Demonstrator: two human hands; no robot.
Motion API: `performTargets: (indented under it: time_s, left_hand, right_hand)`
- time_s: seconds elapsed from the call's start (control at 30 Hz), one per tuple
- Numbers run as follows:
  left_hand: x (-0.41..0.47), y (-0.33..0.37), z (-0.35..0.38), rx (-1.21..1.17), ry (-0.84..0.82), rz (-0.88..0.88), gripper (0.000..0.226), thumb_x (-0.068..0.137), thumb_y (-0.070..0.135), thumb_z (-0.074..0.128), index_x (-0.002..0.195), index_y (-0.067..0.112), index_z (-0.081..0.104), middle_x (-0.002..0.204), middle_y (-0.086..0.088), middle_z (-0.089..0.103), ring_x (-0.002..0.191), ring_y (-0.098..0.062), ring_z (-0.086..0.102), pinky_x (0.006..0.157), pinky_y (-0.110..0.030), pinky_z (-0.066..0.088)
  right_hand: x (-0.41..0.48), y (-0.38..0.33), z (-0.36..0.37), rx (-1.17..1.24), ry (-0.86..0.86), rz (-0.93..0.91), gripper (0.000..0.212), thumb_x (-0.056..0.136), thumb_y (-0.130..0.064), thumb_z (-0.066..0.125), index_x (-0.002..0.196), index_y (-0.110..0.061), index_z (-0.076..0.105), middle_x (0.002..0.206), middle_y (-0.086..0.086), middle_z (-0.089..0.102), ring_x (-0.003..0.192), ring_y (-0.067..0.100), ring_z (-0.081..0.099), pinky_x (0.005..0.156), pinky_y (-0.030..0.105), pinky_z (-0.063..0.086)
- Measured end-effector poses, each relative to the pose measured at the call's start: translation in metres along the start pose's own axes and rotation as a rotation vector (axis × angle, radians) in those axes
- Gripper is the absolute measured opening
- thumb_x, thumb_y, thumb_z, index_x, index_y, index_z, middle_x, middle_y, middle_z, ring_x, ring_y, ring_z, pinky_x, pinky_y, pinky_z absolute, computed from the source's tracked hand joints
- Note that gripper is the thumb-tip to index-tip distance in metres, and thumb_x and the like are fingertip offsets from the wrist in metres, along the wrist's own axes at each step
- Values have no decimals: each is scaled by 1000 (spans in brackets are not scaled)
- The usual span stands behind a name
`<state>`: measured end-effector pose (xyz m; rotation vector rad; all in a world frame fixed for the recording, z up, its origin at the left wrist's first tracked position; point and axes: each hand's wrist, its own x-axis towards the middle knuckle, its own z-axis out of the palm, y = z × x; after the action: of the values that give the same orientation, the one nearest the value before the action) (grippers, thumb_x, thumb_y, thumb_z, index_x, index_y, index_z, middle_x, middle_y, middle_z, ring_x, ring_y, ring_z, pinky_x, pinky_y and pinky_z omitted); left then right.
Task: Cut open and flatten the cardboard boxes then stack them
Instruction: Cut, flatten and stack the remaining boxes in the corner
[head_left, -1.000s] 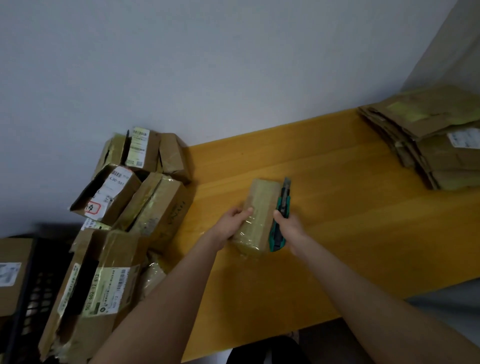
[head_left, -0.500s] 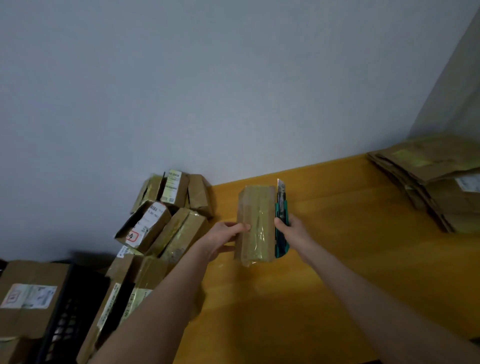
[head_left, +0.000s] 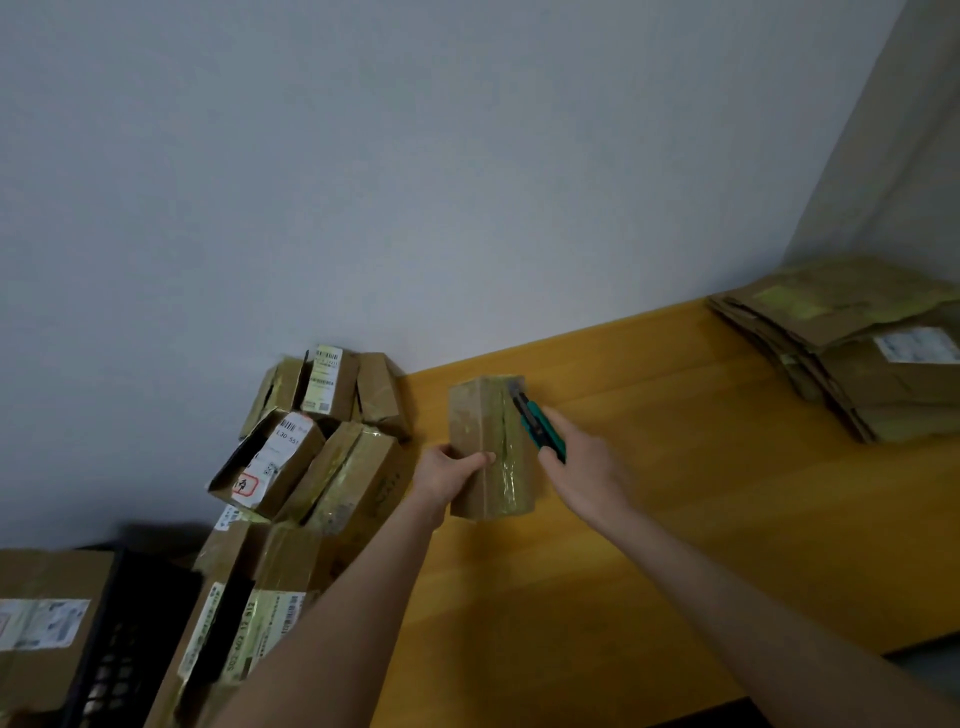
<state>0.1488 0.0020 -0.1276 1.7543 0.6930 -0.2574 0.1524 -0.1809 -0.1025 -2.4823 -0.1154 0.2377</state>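
Observation:
A small taped cardboard box (head_left: 488, 426) stands on end on the yellow wooden table (head_left: 675, 499). My left hand (head_left: 449, 475) grips its left side, thumb across the front. My right hand (head_left: 582, 467) holds a teal utility knife (head_left: 540, 426), and the blade tip sits at the box's top right edge. A stack of flattened boxes (head_left: 857, 353) lies at the table's far right.
A pile of several uncut boxes (head_left: 317, 441) leans against the grey wall at the table's left end. A black crate (head_left: 130, 623) and another labelled box (head_left: 41, 613) sit at the lower left. The table's front edge runs along the lower right.
The box has been set upright on the table and turned slightly. My right hand has tilted the knife, bringing its blade onto the box's top right edge.

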Motion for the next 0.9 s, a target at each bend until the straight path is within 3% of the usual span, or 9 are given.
performTargets:
  time_s: [0.27, 0.43, 0.6, 0.9]
  left_hand:
    - [-1, 0, 10, 45, 3, -39, 56, 75, 30, 80, 119, 2, 58, 112, -10, 65, 100, -26, 61, 85, -38, 53]
    - [3, 1, 10, 50, 58, -54, 55, 75, 31, 79, 117, 2, 60, 112, -11, 65, 102, -27, 61, 91, -43, 52]
    - [7, -2, 6, 86, 96, -21, 53, 74, 29, 80, 117, 5, 60, 112, -9, 66, 96, -23, 60, 79, -35, 50]
    - [16, 9, 7, 50, 143, 38, 56, 73, 31, 82, 117, 6, 59, 104, -5, 64, 91, -21, 58, 74, -32, 48]
  right_hand:
    - [0, -10, -8, -365, -19, -65, 54, 96, -37, 37, 149, -35, 25, 64, -6, 53, 55, 16, 54, 44, 25, 41]
    - [2, -17, -10, -424, -99, -68, 50, 95, -38, 40, 144, -33, 35, 65, -5, 56, 61, 19, 61, 45, 25, 42]
    - [-2, -16, -10, -437, -151, -89, 47, 93, -38, 43, 140, -32, 43, 69, -5, 59, 61, 16, 59, 43, 24, 40]
    - [-7, -12, -3, -408, -209, -107, 42, 93, -39, 45, 134, -33, 50, 66, -7, 56, 56, 13, 54, 40, 23, 33]
